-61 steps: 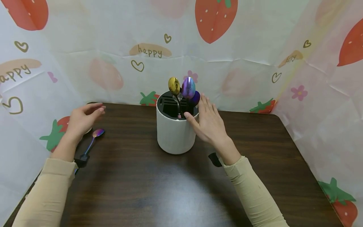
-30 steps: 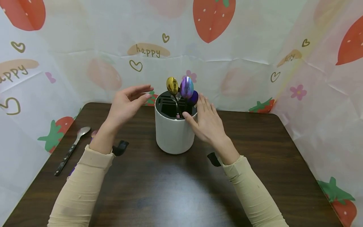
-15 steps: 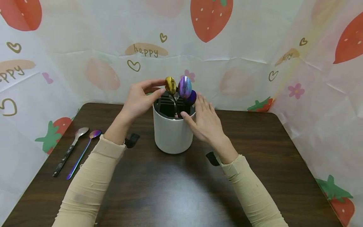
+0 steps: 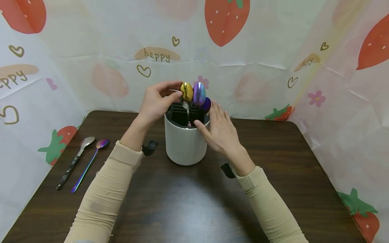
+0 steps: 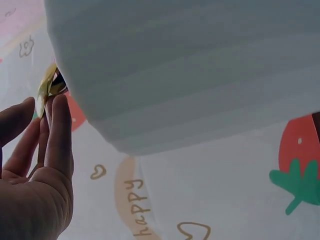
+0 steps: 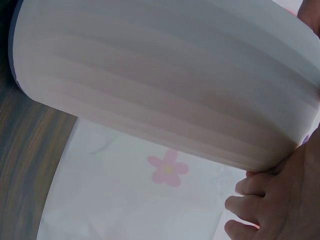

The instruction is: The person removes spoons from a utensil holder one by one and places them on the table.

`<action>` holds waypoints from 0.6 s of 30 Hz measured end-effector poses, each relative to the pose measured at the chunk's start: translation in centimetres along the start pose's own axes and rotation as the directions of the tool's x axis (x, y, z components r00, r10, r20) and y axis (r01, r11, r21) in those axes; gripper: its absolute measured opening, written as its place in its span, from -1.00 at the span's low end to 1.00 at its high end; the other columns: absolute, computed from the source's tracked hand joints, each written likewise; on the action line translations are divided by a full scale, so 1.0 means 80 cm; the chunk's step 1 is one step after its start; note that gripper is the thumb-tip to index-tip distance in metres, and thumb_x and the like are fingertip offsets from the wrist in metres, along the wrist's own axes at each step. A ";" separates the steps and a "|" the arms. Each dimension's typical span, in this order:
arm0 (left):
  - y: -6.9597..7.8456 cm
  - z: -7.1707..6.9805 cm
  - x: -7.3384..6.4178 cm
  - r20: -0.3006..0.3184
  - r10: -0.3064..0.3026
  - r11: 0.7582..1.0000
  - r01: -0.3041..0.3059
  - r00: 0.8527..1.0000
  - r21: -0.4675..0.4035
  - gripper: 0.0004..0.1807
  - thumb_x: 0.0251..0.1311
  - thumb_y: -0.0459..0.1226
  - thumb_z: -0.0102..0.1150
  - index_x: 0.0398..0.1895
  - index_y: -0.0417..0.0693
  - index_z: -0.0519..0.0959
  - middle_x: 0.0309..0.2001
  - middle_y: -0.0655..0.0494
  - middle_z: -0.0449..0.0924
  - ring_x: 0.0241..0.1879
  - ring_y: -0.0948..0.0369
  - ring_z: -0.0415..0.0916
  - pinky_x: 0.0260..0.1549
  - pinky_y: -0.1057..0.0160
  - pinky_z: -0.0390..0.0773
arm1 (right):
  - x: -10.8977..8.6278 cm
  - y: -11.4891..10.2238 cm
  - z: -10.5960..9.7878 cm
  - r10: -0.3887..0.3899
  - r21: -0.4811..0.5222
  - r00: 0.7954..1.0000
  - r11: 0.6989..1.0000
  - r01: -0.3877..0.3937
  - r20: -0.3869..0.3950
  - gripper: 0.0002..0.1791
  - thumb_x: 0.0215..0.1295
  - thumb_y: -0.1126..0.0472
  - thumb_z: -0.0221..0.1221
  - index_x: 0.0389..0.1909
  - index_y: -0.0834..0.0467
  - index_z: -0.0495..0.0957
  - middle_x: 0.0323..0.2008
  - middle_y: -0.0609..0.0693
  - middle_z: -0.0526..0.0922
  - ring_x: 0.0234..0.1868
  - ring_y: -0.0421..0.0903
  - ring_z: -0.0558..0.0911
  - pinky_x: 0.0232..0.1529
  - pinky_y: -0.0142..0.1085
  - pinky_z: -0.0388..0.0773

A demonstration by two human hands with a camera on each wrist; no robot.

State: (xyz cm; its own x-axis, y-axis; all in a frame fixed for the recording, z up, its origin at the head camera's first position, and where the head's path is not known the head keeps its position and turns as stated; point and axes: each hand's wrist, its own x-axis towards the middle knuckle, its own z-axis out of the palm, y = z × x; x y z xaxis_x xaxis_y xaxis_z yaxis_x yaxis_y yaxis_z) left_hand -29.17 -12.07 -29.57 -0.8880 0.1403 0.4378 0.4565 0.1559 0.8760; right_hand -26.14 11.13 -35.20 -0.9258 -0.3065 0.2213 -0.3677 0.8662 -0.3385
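A white cylindrical utensil holder (image 4: 186, 146) with a black slotted top stands upright on the table. Several spoons stick up from it, bowls uppermost: a gold spoon (image 4: 187, 91), a purple-blue spoon (image 4: 199, 94) and a dark purple one (image 4: 206, 105) among them. My left hand (image 4: 156, 103) pinches the gold spoon's bowl at its left edge, thumb in front and fingers behind. In the left wrist view that bowl lies between thumb and fingertips. My right hand (image 4: 223, 131) rests against the holder's right side, fingers straight, thumb at the rim.
On the table's left lie a silver spoon with a dark patterned handle (image 4: 74, 163) and a rainbow-coloured spoon (image 4: 90, 165), side by side. A strawberry-print cloth (image 4: 121, 40) hangs close behind the table (image 4: 182, 202) and along its sides.
My left hand has come from the spoons at the table's left over to the holder and taken hold of the gold spoon, which has shifted slightly right. The right hand stays against the holder.
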 end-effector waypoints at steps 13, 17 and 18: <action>0.005 0.011 -0.003 -0.003 -0.061 0.976 0.059 0.998 -0.212 -0.65 0.35 -0.48 0.30 0.19 -0.30 0.65 -0.02 -0.12 0.66 -0.07 0.09 0.68 -0.08 0.26 0.75 | -0.001 0.000 0.001 -0.008 0.003 1.000 1.000 0.008 -0.018 0.16 0.44 -0.60 -0.46 0.68 0.25 -0.21 0.68 0.14 -0.17 0.68 0.09 -0.12 0.66 0.00 -0.20; 0.006 0.012 -0.005 0.006 -0.066 0.962 0.065 0.998 -0.267 -0.65 0.33 -0.50 0.30 0.17 -0.31 0.64 -0.08 -0.09 0.67 -0.13 0.11 0.68 -0.12 0.27 0.76 | 0.000 0.000 0.001 -0.007 0.010 1.000 1.000 0.008 -0.024 0.17 0.43 -0.61 -0.45 0.68 0.24 -0.25 0.68 0.16 -0.15 0.68 0.09 -0.11 0.66 0.00 -0.21; 0.006 0.012 -0.005 0.008 -0.066 0.958 0.065 0.998 -0.279 -0.65 0.33 -0.51 0.30 0.17 -0.32 0.64 -0.08 -0.09 0.67 -0.14 0.12 0.68 -0.13 0.27 0.75 | 0.000 0.000 0.001 -0.007 0.011 1.000 1.000 0.007 -0.025 0.18 0.42 -0.62 -0.45 0.68 0.24 -0.26 0.68 0.17 -0.14 0.68 0.09 -0.11 0.66 0.00 -0.21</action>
State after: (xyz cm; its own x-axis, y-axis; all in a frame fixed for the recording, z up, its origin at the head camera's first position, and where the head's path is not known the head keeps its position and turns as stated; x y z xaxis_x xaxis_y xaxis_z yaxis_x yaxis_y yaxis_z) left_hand -28.54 -11.10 -29.51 -0.9157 0.1374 0.3778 0.3642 -0.1139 0.9243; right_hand -26.16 11.11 -35.26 -0.9208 -0.3024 0.2464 -0.3752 0.8595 -0.3470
